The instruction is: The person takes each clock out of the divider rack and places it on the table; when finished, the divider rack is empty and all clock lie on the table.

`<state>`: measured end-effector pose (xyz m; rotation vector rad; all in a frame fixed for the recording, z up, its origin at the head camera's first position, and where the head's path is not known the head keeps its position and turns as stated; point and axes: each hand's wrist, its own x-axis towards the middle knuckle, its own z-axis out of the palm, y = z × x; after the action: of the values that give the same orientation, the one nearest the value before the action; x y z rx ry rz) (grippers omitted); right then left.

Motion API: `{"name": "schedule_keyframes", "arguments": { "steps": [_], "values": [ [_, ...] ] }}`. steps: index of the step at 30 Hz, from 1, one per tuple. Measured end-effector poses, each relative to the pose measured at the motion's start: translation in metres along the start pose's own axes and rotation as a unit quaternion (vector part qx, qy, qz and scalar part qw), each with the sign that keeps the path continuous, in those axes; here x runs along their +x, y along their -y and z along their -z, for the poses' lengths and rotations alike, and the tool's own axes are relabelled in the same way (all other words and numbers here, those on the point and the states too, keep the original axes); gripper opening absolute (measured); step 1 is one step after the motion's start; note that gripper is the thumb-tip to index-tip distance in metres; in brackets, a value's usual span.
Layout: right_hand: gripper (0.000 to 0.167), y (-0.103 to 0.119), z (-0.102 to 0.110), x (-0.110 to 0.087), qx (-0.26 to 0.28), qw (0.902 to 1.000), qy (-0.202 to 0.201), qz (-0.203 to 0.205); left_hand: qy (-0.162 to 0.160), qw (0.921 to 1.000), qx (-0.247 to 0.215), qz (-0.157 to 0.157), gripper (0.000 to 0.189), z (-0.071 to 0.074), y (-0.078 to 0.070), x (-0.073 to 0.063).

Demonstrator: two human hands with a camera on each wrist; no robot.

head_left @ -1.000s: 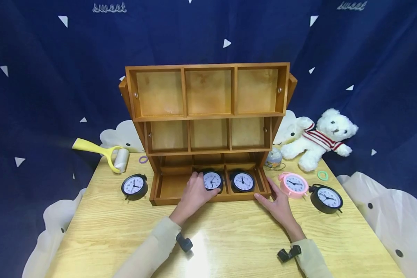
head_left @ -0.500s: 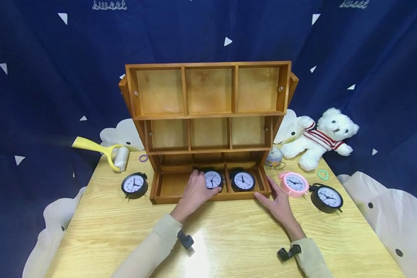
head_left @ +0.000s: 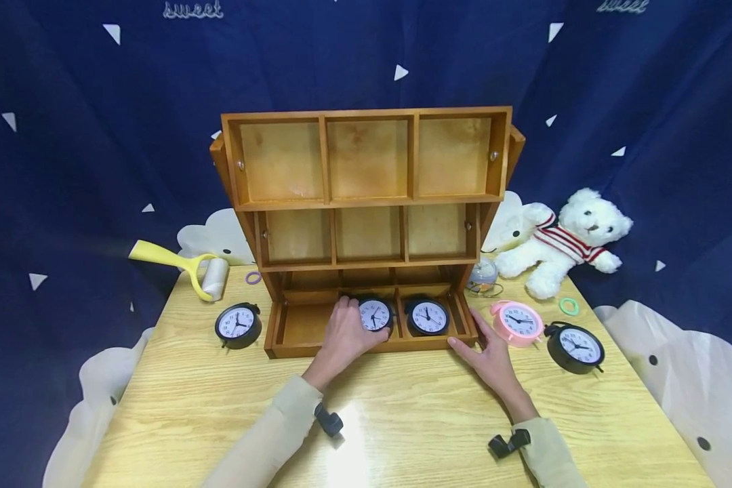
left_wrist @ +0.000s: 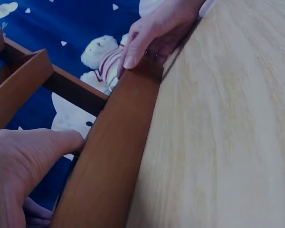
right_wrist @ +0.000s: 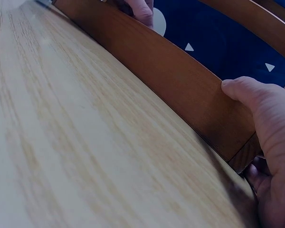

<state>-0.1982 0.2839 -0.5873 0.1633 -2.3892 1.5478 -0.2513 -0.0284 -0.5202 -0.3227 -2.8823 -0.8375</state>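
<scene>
A brown tiered wooden box (head_left: pixel 335 351) stands unfolded on the table, its tiers split into compartments. My left hand (head_left: pixel 344 332) grips a round black alarm clock (head_left: pixel 374 316) in the middle compartment of the bottom tier, thumb along its lower right edge and fingers over its left side. To its right, a second black alarm clock (head_left: pixel 428 318) lies face up in the right compartment. My right hand (head_left: pixel 491 356) holds the box's front right corner. In the right wrist view the thumb lies on the front wall's (right_wrist: pixel 175 80) top edge, with fingers round the side.
A third black alarm clock (head_left: pixel 238 325) and a yellow-handled lint roller (head_left: pixel 169 259) are left of the box. A pink alarm clock (head_left: pixel 517 323), another black clock (head_left: pixel 576 348), a white teddy bear (head_left: pixel 561 244) and a green ring (head_left: pixel 568 306) sit at the right.
</scene>
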Motion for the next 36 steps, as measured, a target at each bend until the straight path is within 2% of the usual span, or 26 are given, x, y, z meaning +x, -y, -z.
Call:
{"name": "schedule_keyframes", "arguments": {
  "steps": [6,13,21,28,36],
  "values": [
    [0.088,-0.002,0.001,-0.001,0.014,0.9999,0.005,0.005,-0.017,0.9998,-0.003,0.004,0.079,-0.006,0.001,0.004],
    [0.088,-0.001,0.002,-0.001,0.005,1.0000,-0.001,0.002,-0.024,0.9997,-0.001,0.002,0.085,-0.009,0.000,0.007],
    [0.083,0.035,0.006,-0.005,0.001,1.0000,0.009,-0.001,-0.027,0.9996,-0.002,0.003,0.090,-0.009,0.001,0.007],
    [0.083,0.042,0.006,-0.005,-0.012,0.9999,0.006,-0.001,-0.027,0.9996,-0.009,0.001,0.092,-0.009,0.002,0.008],
    [0.084,0.042,0.005,-0.003,-0.015,0.9998,0.010,-0.002,-0.034,0.9985,0.027,-0.033,0.098,-0.005,-0.002,0.011]
  ]
}}
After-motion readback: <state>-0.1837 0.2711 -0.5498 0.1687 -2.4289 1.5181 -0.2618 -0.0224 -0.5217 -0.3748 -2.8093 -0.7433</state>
